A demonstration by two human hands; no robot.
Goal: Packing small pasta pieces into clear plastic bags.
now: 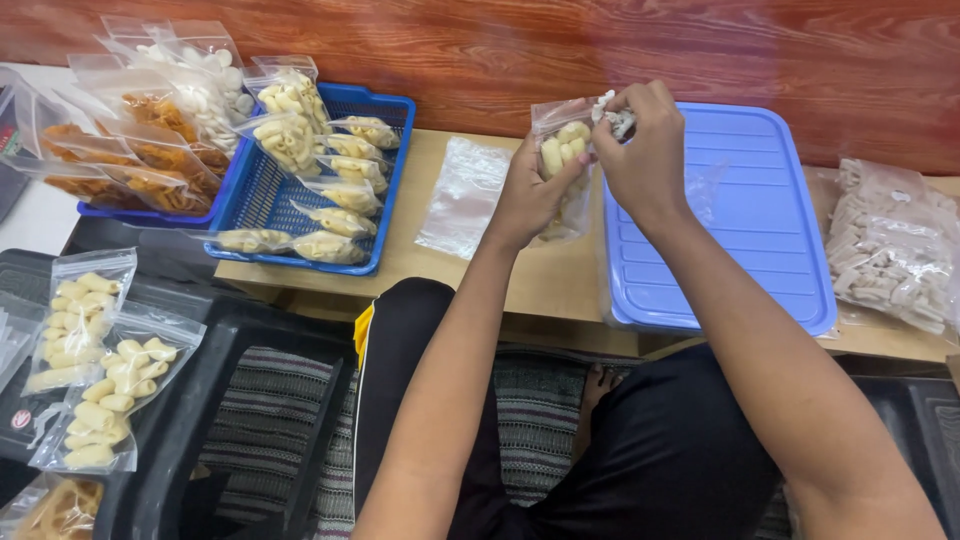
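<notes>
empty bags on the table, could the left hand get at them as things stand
Probably yes, once freed. The empty bags lie bare on the table just beside the left hand, nothing between, but that hand now holds a snack bag.

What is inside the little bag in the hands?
The small clear bag holds pale yellow tube-shaped snacks. The left hand covers its lower part, the right hand its top.
</notes>
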